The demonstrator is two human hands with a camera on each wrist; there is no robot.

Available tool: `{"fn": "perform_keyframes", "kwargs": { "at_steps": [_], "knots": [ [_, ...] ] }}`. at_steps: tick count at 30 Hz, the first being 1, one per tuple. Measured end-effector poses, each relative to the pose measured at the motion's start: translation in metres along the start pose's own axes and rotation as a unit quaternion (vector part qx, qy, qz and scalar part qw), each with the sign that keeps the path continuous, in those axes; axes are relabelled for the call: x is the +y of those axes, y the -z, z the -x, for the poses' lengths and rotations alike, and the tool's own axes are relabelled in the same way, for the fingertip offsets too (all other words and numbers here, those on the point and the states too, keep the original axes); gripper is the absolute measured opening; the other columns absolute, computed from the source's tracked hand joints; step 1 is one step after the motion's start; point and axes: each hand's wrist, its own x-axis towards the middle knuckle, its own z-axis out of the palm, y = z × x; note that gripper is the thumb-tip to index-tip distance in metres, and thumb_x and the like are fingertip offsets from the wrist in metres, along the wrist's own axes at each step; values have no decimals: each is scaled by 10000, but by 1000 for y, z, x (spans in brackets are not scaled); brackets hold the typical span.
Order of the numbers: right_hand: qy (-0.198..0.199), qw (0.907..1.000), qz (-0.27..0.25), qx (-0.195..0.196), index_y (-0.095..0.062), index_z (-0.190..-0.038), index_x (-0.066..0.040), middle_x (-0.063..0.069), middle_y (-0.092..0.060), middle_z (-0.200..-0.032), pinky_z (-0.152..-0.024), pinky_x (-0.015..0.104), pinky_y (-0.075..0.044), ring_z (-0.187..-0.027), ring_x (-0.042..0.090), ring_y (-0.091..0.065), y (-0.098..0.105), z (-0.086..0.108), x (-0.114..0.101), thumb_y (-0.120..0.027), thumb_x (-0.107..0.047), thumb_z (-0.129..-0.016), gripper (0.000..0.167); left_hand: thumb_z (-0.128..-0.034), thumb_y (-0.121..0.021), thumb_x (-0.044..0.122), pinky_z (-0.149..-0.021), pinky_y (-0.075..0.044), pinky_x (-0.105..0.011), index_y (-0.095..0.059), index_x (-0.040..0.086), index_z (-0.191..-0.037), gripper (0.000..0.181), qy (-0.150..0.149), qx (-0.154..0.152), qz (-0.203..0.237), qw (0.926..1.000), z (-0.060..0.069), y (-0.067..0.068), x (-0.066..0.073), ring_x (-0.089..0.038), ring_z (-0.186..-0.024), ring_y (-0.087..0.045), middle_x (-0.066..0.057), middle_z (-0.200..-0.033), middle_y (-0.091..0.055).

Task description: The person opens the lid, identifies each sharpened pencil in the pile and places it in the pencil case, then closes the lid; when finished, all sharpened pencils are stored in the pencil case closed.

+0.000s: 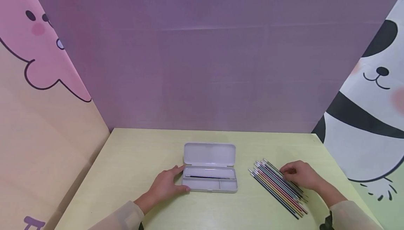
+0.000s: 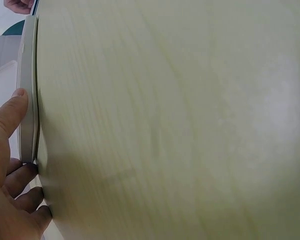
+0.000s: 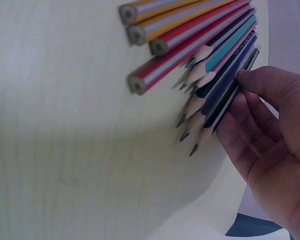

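Left fingers at an open pencil case, right fingers on the outermost pencil of a loose pile

A purple panel rises behind the pale desk, with a pink cartoon figure on the wall at upper left and a cartoon panda at right. At lower centre of the head view stands the pencil case, lid raised; one pencil lies lengthwise inside along the long divider, and a short divider parts the front section.

The pencil pile slants across the desk right of the case, lying between the case and the right hand. In the right wrist view, the dark pencil at the pile's edge sits pinched narrowly between thumb and fingers, its sharpened point showing beyond them. Other dark pencils lie close alongside; red and yellow ones fan toward the top.

The left hand holds the case's left end, thumb against the front edge and the other fingers around the end.
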Motion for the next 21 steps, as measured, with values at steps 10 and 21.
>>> {"fn": "perform_keyframes", "kwargs": {
  "at_steps": [10,21],
  "knots": [
    [-63,9921,-1237,-216,-703,-1236,8,171,-727,-1096,-611,331,-606,-806,121,-623,15,-10,-29,-673,-142,-989,290,-745,-856,569,-1140,-422,-594,-512,158,-1524,945,102,-9,4,9999,2,4,4,-448,-1389,-503,-203,-1515,-526],
    [712,9845,-1500,-572,-722,-1212,-54,114,-726,-1052,-692,405,-639,-863,238,-679,5,-54,-117,-695,-166,-987,252,-747,-861,557,-1143,-424,-583,-518,143,-1517,940,54,-2,37,10000,1,2,2,-426,-1395,-505,-187,-1503,-543]
  ]
}}
